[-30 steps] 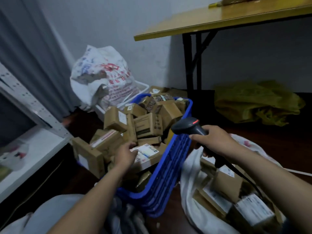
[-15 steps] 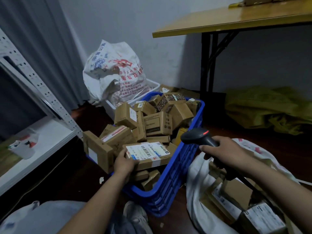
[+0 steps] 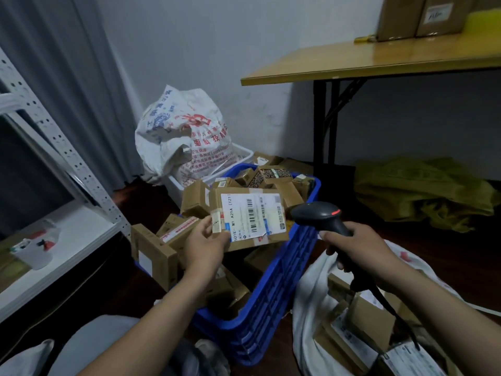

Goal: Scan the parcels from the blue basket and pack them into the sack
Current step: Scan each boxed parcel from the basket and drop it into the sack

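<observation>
Cardboard parcel [image 3: 252,215] pinched by left hand [image 3: 207,246] (label showing); right hand [image 3: 363,248] grips scanner [image 3: 317,214].

Label [image 3: 250,217] on parcel [image 3: 217,199]: "501E- M1 A21A [TZ1]" + barcodes; other txt illegible.

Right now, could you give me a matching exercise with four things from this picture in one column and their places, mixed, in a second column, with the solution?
Things
1. labelled parcel
2. barcode scanner
3. white sack
4. yellow-green bag

Places
A. on the floor under the wooden table
B. gripped by the right hand
C. held by the left hand above the blue basket
D. open at the lower right, boxes inside

Pairs: 1-C, 2-B, 3-D, 4-A.
</observation>
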